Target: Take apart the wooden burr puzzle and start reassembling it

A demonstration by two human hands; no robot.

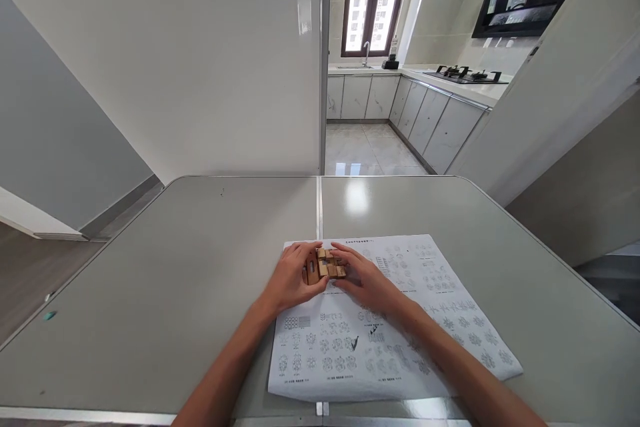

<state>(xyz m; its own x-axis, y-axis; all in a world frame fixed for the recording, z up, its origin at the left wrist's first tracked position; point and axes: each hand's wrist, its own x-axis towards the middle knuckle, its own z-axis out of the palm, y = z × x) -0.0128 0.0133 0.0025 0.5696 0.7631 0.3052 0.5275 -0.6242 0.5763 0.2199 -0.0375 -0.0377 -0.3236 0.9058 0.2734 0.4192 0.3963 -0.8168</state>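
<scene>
Grey desk [175, 267] | wood puzzle [325, 265] on sheet [400, 347], long axis left-right | left grip [290, 280] closed on its left end | right grip [367, 280] closed on right end | both equally near

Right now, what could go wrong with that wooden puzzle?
1. The wooden puzzle is pinched between the left hand and right hand; a block may slip out.
2. The right forearm lies over the instruction sheet, near the table edge; it might drag the sheet off.
</scene>
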